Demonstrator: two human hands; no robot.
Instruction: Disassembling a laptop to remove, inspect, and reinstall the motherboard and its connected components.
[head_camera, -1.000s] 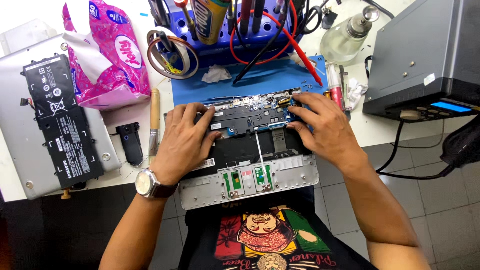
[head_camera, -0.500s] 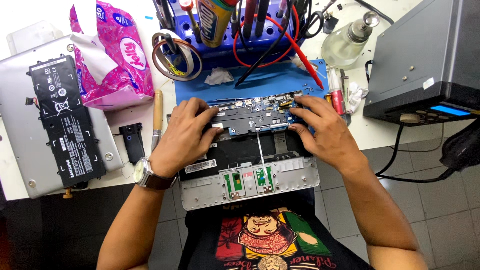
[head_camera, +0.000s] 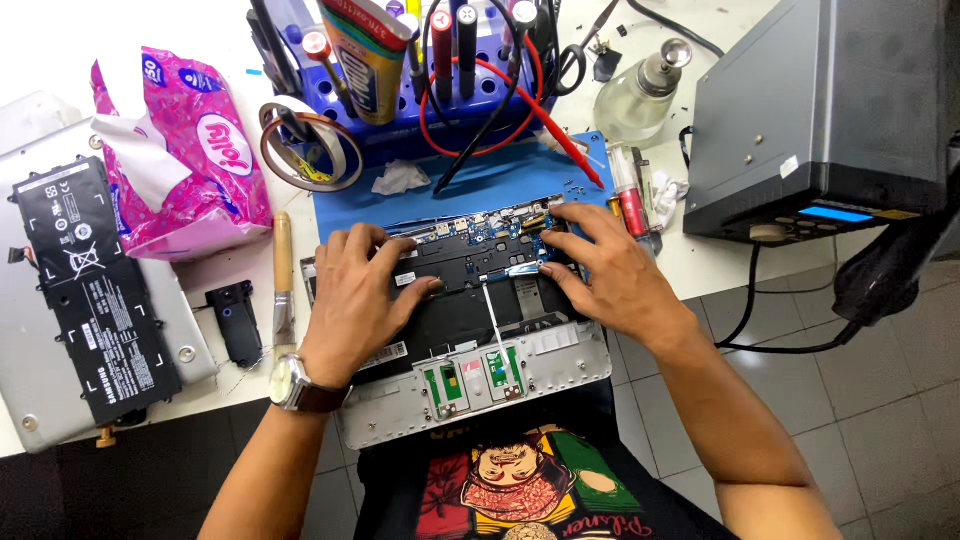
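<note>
An opened laptop base (head_camera: 560, 362) lies at the table's near edge, partly over my lap, with its blue circuit board (head_camera: 480, 232) exposed on a blue work mat (head_camera: 500, 180). My left hand (head_camera: 355, 300), with a wristwatch, rests palm down on the left part of the board, fingertips spread and pressing on it. My right hand (head_camera: 600, 270) lies on the right part, fingers touching the board's right end and a flat cable (head_camera: 493, 310). Neither hand holds a tool.
A black battery (head_camera: 95, 290) lies on a silver laptop cover (head_camera: 190, 355) at left, beside a pink tissue pack (head_camera: 190, 160), a wooden-handled brush (head_camera: 283, 275), and a tape roll (head_camera: 310, 145). A blue tool rack (head_camera: 440, 110), glass bottle (head_camera: 645, 95) and grey machine (head_camera: 820, 110) stand behind.
The view has shifted slightly. Both hands stay on the circuit board, with only small finger movements; my right fingers have spread a little along the board's right end.
</note>
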